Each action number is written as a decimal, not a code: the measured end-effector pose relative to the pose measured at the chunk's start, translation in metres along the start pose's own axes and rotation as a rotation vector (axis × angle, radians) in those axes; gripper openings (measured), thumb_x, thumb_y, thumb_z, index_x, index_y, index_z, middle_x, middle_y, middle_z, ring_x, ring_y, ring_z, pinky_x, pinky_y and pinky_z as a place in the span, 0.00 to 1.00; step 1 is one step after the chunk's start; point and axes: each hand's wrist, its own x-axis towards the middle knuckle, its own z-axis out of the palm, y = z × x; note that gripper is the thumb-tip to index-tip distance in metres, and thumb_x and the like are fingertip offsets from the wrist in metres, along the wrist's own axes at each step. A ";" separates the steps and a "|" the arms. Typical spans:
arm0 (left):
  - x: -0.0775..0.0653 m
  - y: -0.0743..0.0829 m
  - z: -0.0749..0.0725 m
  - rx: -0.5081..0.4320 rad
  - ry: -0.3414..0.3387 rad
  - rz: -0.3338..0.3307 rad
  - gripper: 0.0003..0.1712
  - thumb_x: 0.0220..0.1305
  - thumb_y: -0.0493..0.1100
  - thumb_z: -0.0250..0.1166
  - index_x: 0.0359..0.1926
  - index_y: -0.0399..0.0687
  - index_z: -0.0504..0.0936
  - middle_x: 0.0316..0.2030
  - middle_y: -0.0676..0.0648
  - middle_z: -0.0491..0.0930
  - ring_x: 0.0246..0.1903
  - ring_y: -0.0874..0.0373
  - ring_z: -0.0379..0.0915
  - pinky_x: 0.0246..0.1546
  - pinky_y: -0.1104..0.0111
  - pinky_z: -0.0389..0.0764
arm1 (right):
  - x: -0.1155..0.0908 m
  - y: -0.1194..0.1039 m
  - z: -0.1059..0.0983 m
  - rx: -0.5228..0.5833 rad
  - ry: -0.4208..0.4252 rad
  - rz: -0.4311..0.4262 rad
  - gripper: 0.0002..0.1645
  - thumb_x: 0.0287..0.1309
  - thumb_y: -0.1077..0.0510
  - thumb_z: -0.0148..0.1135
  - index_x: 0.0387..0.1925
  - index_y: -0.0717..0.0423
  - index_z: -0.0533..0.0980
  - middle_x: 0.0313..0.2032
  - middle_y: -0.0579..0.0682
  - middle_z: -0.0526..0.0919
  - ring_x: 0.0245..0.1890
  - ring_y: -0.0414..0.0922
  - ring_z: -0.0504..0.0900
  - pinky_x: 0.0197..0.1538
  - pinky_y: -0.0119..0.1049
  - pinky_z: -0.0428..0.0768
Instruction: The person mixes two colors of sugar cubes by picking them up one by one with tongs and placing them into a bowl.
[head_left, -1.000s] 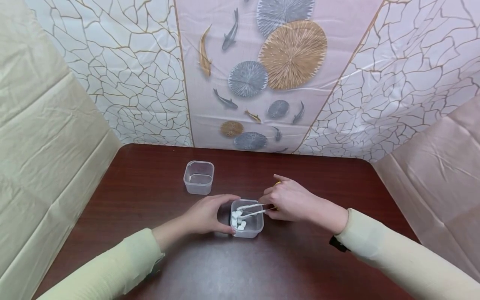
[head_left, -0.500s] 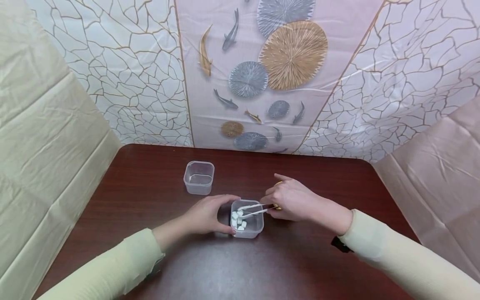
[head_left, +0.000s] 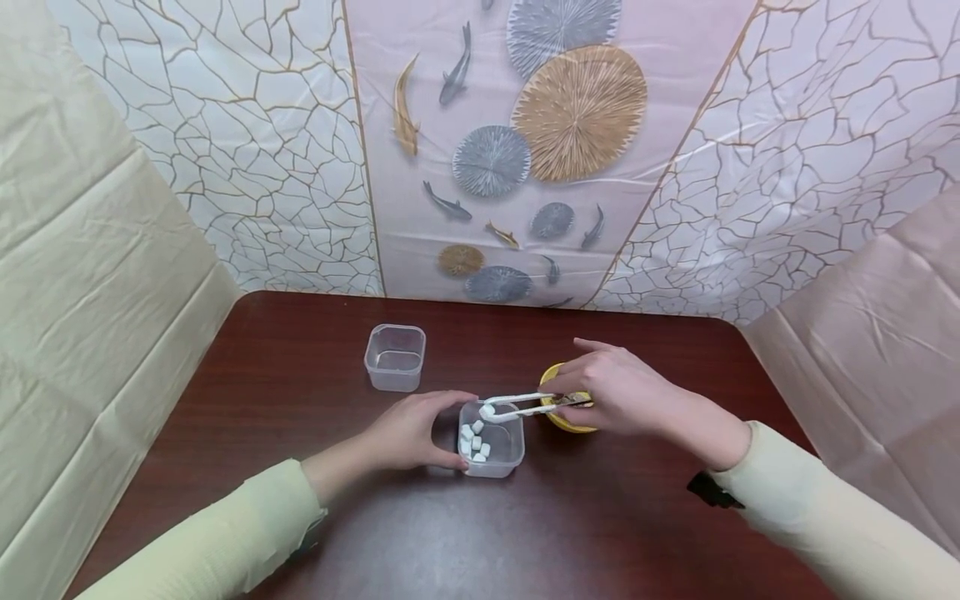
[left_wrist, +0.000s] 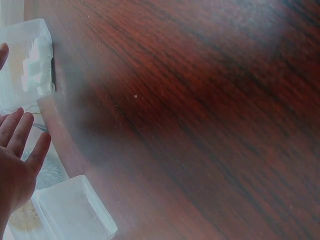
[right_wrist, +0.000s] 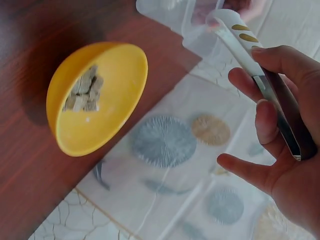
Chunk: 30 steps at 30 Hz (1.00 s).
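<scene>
Tongs (head_left: pixel 527 397), gripped by right hand (head_left: pixel 617 388), now hold cube (head_left: pixel 487 412) clear of pile (head_left: pixel 476 443): pick made. Left hand (head_left: pixel 412 429) grips tub (head_left: pixel 491 469).

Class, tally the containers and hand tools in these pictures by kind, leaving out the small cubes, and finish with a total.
Clear plastic tubs: 2
Yellow bowl: 1
Tongs: 1
Total: 4
</scene>
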 end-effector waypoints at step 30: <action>0.000 0.000 0.001 0.006 0.001 0.000 0.52 0.49 0.57 0.86 0.73 0.49 0.77 0.66 0.50 0.83 0.66 0.53 0.79 0.67 0.54 0.78 | -0.066 0.047 -0.007 -0.020 -0.068 0.256 0.13 0.56 0.59 0.76 0.45 0.46 0.90 0.39 0.37 0.91 0.44 0.41 0.90 0.62 0.71 0.77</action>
